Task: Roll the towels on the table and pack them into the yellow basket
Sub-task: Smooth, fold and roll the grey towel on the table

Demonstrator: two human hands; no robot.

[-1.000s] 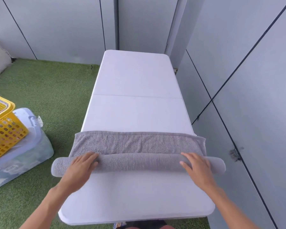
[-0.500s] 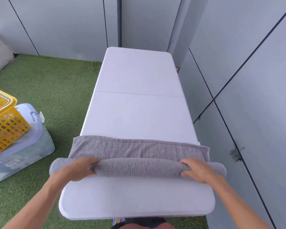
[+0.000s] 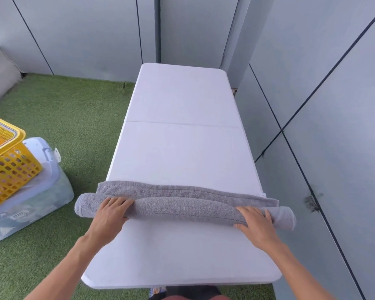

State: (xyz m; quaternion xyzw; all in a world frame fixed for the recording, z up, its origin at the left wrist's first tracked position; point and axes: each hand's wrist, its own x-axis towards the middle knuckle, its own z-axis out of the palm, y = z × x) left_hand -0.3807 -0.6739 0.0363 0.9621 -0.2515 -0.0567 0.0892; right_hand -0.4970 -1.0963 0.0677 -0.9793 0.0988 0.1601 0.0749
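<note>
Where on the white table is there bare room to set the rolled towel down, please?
Bare patches of the table: the whole far stretch beyond the towel, across the fold seam to the end by the wall, and the near strip between roll and near edge. Crowded: the band the towel spans, overhanging both long sides, with the left hand and right hand on it.

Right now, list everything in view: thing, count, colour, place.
towel: one, grey, across the near part of the table, mostly rolled, a flat strip left beyond the roll, ends overhanging both sides
table: one, white, centre, running away from the viewer
yellow basket: one, at the left edge, on the storage box
storage box: one, clear with a pale lid, on the grass left of the table
grass: green, covering the floor
wall panels: grey, behind and right
hands: two, left hand and right hand flat on the roll
</note>
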